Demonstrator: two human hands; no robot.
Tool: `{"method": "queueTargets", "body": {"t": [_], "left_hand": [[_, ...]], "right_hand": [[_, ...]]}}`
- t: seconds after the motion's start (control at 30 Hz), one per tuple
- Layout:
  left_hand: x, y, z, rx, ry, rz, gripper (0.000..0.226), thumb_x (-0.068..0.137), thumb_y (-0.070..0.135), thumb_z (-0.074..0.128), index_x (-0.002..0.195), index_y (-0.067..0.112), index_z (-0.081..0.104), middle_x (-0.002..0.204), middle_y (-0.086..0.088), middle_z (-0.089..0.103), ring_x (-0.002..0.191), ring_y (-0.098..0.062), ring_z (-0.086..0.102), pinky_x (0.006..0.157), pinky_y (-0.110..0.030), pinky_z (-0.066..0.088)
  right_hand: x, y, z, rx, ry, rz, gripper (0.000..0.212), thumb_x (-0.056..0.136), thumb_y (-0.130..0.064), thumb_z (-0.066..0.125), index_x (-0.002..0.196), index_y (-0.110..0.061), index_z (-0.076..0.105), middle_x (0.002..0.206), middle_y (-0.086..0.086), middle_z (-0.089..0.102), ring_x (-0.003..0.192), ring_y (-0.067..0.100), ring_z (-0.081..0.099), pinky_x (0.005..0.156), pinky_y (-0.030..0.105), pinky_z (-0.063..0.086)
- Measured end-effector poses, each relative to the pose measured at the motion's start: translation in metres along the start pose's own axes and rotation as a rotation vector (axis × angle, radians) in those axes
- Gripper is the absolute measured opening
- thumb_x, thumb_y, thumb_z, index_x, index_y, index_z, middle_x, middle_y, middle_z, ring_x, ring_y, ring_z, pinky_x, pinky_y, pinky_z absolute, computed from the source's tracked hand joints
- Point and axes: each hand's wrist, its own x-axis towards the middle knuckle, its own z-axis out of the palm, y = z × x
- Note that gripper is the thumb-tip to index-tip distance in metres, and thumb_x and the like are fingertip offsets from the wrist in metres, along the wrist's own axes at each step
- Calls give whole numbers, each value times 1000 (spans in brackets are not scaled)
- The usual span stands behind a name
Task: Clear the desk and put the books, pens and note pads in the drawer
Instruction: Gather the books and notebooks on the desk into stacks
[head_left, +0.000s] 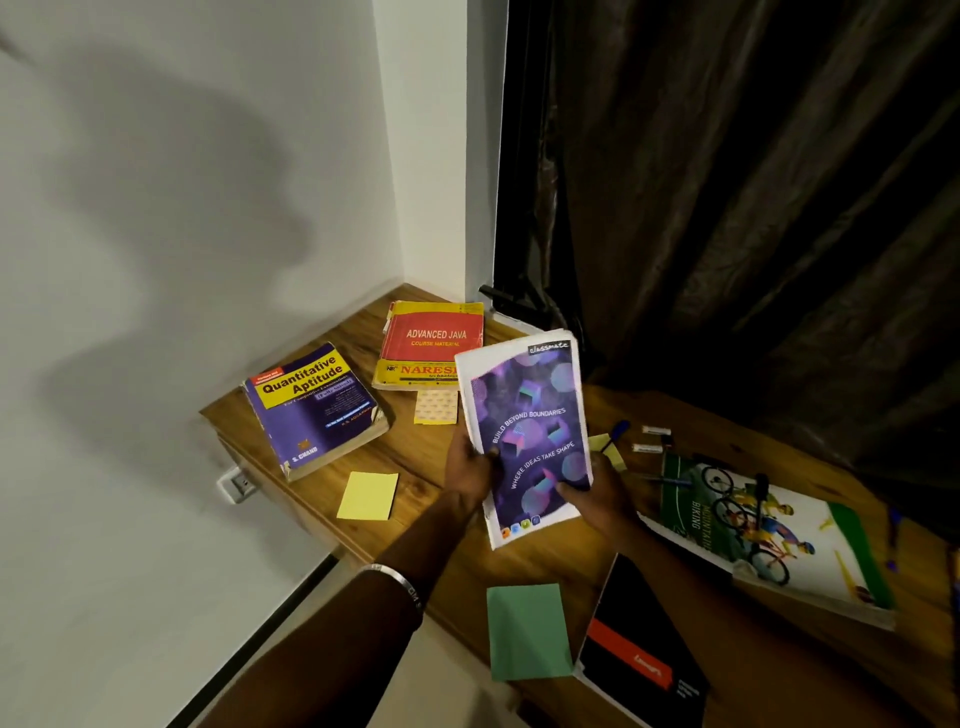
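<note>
Head view is showing you holding the purple notebook (527, 441) above the desk (415, 467). Your left hand (470, 470) is gripping its left edge; your right hand (595, 496) is pinching its lower right

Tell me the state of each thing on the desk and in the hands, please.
Purple notebook: held above desk by both hands.
Left hand: grips notebook.
Right hand: grips notebook.
Blue book: closed, flat.
Red book: closed, flat.
Yellow pad: flat.
</note>
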Motion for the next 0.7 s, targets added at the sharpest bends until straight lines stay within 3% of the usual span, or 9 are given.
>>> {"method": "queueTargets", "body": {"t": [0.17, 0.27, 0.33, 0.4, 0.47, 0.57, 0.7], "left_hand": [[5, 18, 0, 69, -203, 56, 32, 96, 1, 47, 123, 18, 50, 117, -10, 65, 89, -20, 70, 70, -33, 60], [10, 25, 4, 91, -189, 72, 38, 96, 0, 46, 133, 9, 44, 115, -25, 63, 86, -42, 65, 56, -27, 57], [11, 27, 11, 121, -155, 68, 38, 96, -1, 46, 132, 8, 44, 105, -20, 67, 78, -40, 65, 56, -33, 57], [14, 29, 24, 136, -140, 75, 36, 93, -4, 48, 127, 8, 46, 93, -11, 69, 65, -27, 61, 52, -35, 51], [18, 32, 40, 146, -166, 87, 36, 89, -9, 50, 122, 7, 49, 97, -19, 68, 65, -28, 61, 54, -36, 51], [20, 35, 68, 101, -263, 46, 34, 84, -14, 50, 114, -1, 55, 105, -26, 68, 79, -39, 68, 67, -47, 56], [8, 30, 109, 43, -382, -36, 27, 79, -15, 53, 88, 9, 61, 87, -13, 71, 74, -31, 66, 61, -35, 57]], "right_hand": [[-1, -12, -15, 198, 98, -28, 41, 90, -9, 63, 128, 1, 51, 119, 6, 59, 111, 21, 55, 87, 30, 43], [0, -10, -24, 186, 164, -75, 25, 94, -10, 58, 117, 0, 57, 116, 16, 64, 107, 31, 61, 88, 39, 49], [-2, -7, -28, 165, 189, -93, 19, 94, -12, 58, 110, -2, 59, 114, 18, 65, 106, 34, 62, 90, 43, 51], [-5, -9, -37, 116, 256, -114, 20, 95, -12, 56, 110, -1, 61, 114, 18, 65, 107, 34, 61, 86, 32, 46], [-9, -10, -50, 82, 332, -84, 25, 95, -9, 53, 117, 1, 61, 119, 19, 63, 110, 35, 58, 82, 28, 38], [-12, -1, -74, 82, 406, -34, 28, 95, -9, 53, 120, -2, 60, 122, 19, 62, 114, 35, 57, 89, 31, 41], [-25, 27, -112, 92, 492, 104, 24, 94, -10, 53, 114, -2, 63, 117, 21, 64, 109, 37, 59, 91, 39, 45]]}}
